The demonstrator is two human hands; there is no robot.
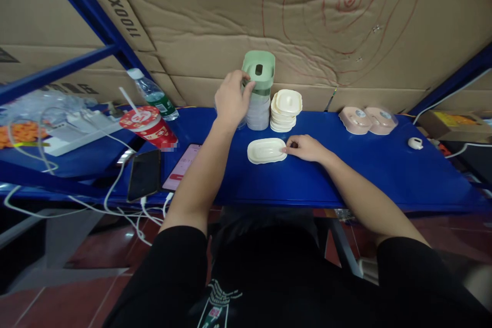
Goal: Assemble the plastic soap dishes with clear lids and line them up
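My left hand (232,100) is closed on the near left edge of a light green plastic container (263,69) with a dark oval opening in it. The green piece stands atop a stack of translucent containers (258,115). Its fingertips are partly hidden behind the rim. With thumb and forefinger, my right hand (305,147) pinches the right end of a shallow cream oval tray (265,151), which lies on the blue table. Between the two hands and farther back rises a pile of cream lids (286,107), the top one with a raised middle.
Two pink boxes (357,120) sit at the back right, near a small white earbud case (415,143). On the left are a red cup (154,130) with a straw, a bottle (157,97), two phones (144,177) and white cables. Cardboard (230,20) walls the back.
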